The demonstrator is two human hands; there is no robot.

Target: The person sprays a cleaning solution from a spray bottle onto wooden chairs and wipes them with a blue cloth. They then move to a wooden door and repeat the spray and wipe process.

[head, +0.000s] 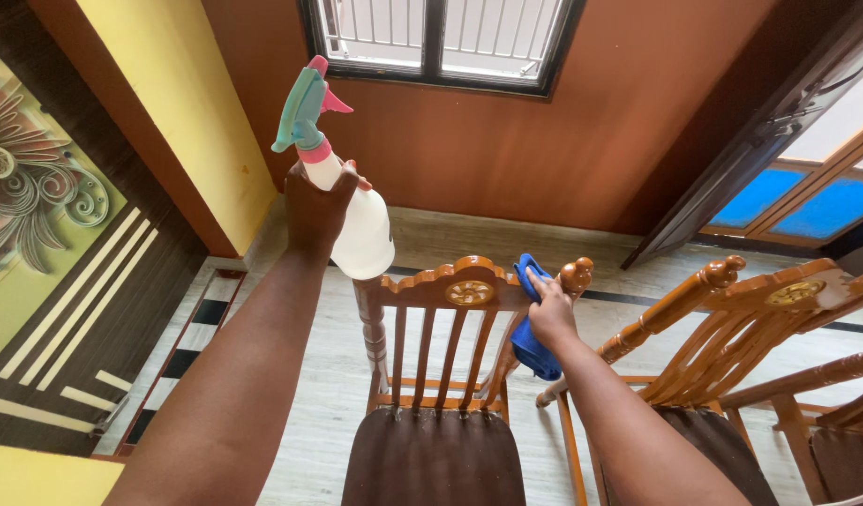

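My left hand (314,208) is raised and grips a white spray bottle (361,230) with a teal and pink trigger head, held above and left of a wooden chair (445,323). My right hand (548,314) presses a blue cloth (530,347) against the right end of the chair's carved top rail, beside its round knob. The chair has an orange slatted back and a dark brown seat.
A second matching chair (731,328) stands at the right, with another partly seen at the far right edge. A barred window (441,37) sits in the orange wall ahead. A dark door (787,122) is at the right, a patterned wall panel (37,234) at the left.
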